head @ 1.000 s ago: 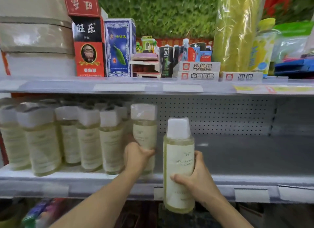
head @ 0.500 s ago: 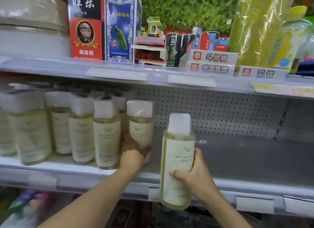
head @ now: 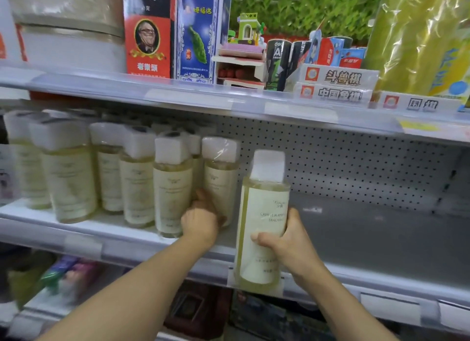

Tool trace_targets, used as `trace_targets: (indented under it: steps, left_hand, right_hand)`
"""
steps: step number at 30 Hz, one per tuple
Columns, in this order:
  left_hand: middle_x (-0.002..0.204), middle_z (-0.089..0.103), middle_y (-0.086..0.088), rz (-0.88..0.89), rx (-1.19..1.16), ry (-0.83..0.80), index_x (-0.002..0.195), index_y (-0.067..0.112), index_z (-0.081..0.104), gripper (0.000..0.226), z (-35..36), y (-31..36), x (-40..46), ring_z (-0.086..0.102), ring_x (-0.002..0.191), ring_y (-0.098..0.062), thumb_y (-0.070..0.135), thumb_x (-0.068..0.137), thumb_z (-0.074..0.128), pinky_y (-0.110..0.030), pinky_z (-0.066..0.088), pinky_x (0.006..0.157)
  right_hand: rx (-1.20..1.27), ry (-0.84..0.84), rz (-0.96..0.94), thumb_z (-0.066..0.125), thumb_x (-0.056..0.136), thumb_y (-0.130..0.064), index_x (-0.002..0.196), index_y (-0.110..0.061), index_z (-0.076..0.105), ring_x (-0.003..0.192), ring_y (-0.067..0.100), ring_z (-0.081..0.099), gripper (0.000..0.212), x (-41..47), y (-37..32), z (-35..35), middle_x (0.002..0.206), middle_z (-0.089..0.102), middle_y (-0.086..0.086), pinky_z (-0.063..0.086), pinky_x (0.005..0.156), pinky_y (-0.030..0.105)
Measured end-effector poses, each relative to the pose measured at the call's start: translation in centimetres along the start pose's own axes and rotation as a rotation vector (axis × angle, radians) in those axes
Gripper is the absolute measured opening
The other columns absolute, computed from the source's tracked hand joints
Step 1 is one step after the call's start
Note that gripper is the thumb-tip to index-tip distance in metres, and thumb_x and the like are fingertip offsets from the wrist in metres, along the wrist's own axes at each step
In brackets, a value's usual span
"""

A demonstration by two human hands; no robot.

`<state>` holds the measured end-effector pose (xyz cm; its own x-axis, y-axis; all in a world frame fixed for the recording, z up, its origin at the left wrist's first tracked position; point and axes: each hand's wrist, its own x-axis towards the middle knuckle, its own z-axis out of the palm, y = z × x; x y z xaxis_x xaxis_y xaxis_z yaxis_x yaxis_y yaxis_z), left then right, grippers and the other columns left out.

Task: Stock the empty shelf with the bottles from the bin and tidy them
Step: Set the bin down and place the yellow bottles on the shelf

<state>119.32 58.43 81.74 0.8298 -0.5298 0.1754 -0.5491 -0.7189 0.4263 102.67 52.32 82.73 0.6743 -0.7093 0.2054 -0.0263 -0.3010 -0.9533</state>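
- Head view: right hand (head: pixel 292 241) grips a bottle (head: pixel 262 228) upright, in front of the shelf (head: pixel 368 239) edge.
- Left hand (head: pixel 201 221) curls round the end bottle (head: pixel 220 178) of the row (head: pixel 101 172) stretching left of it.

Rows of bottles (head: pixel 137 178) on the shelf (head: pixel 368 228) at left of frame, left hand (head: pixel 202 220) on the rightmost one (head: pixel 220 180), right hand (head: pixel 290 241) with another bottle (head: pixel 262 228) just right, before the shelf's front edge, boxes (head: pixel 175 33) on the upper shelf (head: pixel 203 99) above
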Motion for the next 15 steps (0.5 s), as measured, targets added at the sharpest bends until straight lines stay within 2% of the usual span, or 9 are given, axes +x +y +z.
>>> trace_targets:
  steps: [2,4,6,8,10,15]
  left_hand:
    - [0.114,0.063,-0.01,0.087,0.148,-0.004,0.122,0.006,0.052,0.031,-0.3,-1.2,-1.2,0.061,0.106,-0.027,0.02,0.094,0.053,-0.033,0.047,0.083]
    - [0.111,0.064,-0.007,0.137,0.199,0.022,0.111,0.011,0.054,0.019,-0.8,-2.6,-2.6,0.061,0.105,-0.027,0.017,0.093,0.053,-0.033,0.045,0.077]
    - [0.109,0.064,-0.005,0.174,0.254,0.085,0.11,0.015,0.047,0.022,-1.7,-4.0,-3.8,0.062,0.102,-0.026,0.023,0.092,0.056,-0.032,0.041,0.07]
    - [0.107,0.063,-0.003,0.188,0.291,0.109,0.11,0.017,0.044,0.026,-2.8,-5.3,-4.4,0.062,0.1,-0.026,0.029,0.091,0.057,-0.031,0.039,0.067]
    - [0.108,0.063,-0.003,0.186,0.334,0.097,0.111,0.018,0.045,0.029,-3.8,-6.5,-4.7,0.062,0.101,-0.026,0.035,0.09,0.057,-0.031,0.041,0.07]
    - [0.108,0.062,-0.003,0.173,0.45,0.051,0.111,0.018,0.049,0.025,-5.0,-8.4,-5.9,0.061,0.101,-0.026,0.029,0.09,0.056,-0.029,0.038,0.069]
  right_hand:
    - [0.052,-0.007,0.001,0.082,0.058,-0.019,0.107,-0.022,0.042,0.09,0.011,0.067,0.063,0.7,-0.4,0.5,0.106,0.065,-0.002,0.054,0.069,0.027]
    - [0.089,-0.006,-0.004,0.078,0.051,-0.022,0.113,-0.017,0.045,0.091,0.014,0.069,0.07,1.5,-0.8,1.5,0.107,0.067,0.001,0.057,0.072,0.032]
    - [0.117,-0.015,-0.013,0.081,0.053,-0.019,0.116,-0.012,0.048,0.092,0.016,0.069,0.072,2.6,-1.0,2.7,0.107,0.069,0.003,0.058,0.076,0.036]
    - [0.133,-0.036,-0.013,0.082,0.063,-0.01,0.11,-0.013,0.051,0.092,0.017,0.069,0.056,3.4,-1.2,4.0,0.104,0.07,0.003,0.057,0.08,0.039]
    - [0.156,-0.049,-0.011,0.078,0.069,-0.002,0.103,-0.017,0.047,0.091,0.015,0.067,0.048,3.9,-1.3,5.3,0.101,0.068,0.001,0.056,0.078,0.036]
    - [0.128,-0.065,0.003,0.079,0.069,-0.002,0.117,-0.014,0.037,0.093,0.016,0.065,0.065,4.8,-0.6,7.4,0.107,0.065,0.003,0.053,0.071,0.028]
